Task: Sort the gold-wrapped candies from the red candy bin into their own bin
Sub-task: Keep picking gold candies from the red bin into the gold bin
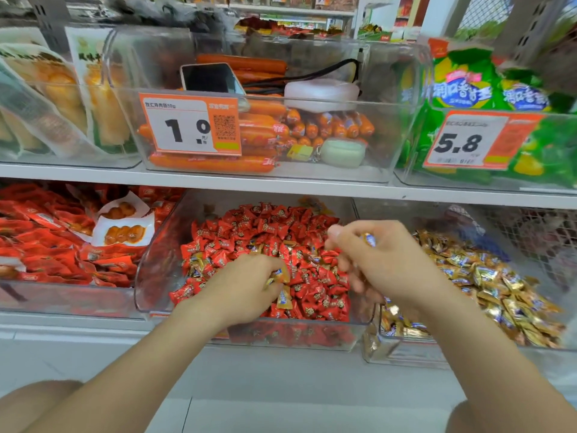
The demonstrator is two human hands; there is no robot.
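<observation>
Digging into the red bin (150, 267), the left hand (246, 285) curls its fingers round a gold candy (278, 275). Most of the wrapper is hidden under the fingers; only 1 end shows, pointing up and right, away from the wrist. Just below those fingertips a 2nd candy (284, 296), also gold, stands on end among the red candies (281, 226), its long axis near vertical. Whether the hand holds that one too I cannot tell.

The right hand (374, 257), up and right of the left and blurred, hangs over the bin's right edge. Its fingers are curled on a 3rd candy (368, 239), of which only a small blue-and-gold tip peeks out. More gold wrappers (196, 264) lie half buried left of the left hand.

Right of the right hand sits the gold bin (384, 342), heaped, its far side cut off by the frame. A shelf (281, 187) overhangs both bins beyond the hands, leaving an open gap above their low front walls.
</observation>
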